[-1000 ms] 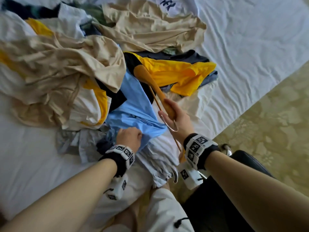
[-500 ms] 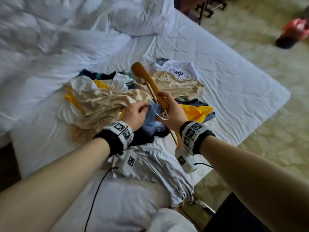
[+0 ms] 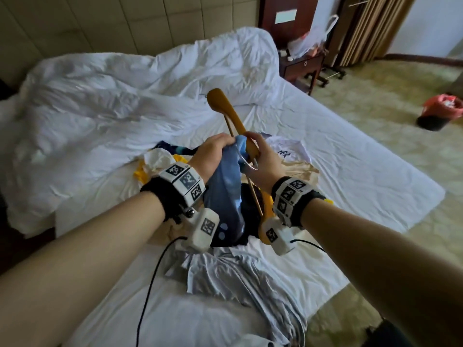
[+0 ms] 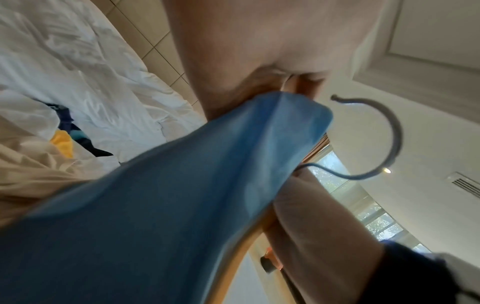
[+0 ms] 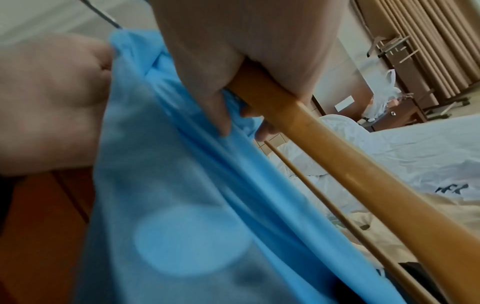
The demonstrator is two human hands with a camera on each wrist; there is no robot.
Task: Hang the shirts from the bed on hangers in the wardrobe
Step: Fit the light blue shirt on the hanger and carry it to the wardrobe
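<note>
While the right hand [image 3: 260, 159] grips the wooden hanger [image 3: 231, 116] and the left hand [image 3: 213, 154] pinches the blue shirt [image 3: 225, 191] beside it, the dressing step is underway, so next one hanger arm must enter the collar.

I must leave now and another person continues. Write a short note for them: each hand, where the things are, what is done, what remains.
Left hand: grips a bunched edge of the blue shirt, lifted above the bed.
Right hand: grip on the wooden hanger near its metal hook, beside the shirt.
Other shirts lie piled on the bed.
Done: one shirt and one hanger picked up.
Left: put the shirt on the hanger, carry it to the wardrobe, repeat for the pile.
</note>
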